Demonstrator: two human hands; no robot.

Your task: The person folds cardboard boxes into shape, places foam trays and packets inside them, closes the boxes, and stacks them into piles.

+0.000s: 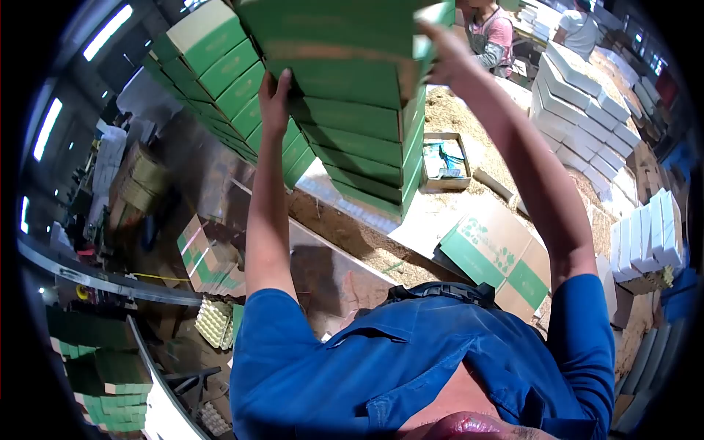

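Observation:
A tall stack of flat green cartons (345,117) stands in front of me, with a larger-looking green carton (330,29) at its top. My left hand (276,99) is at the upper stack's left edge, thumb on the front face and fingers along the side. My right hand (449,62) presses against the right side of the top carton, its fingers partly hidden and slightly blurred. Both arms are raised, with the top carton between the hands. Whether that carton rests fully on the stack I cannot tell.
More stacked green cartons (227,70) stand to the left. Right of the stack are an open box with blue-and-white packets (444,161), a flattened green-and-brown carton (499,253) and white blocks (579,110). Egg trays (215,323) sit low left. Two people (490,37) work behind.

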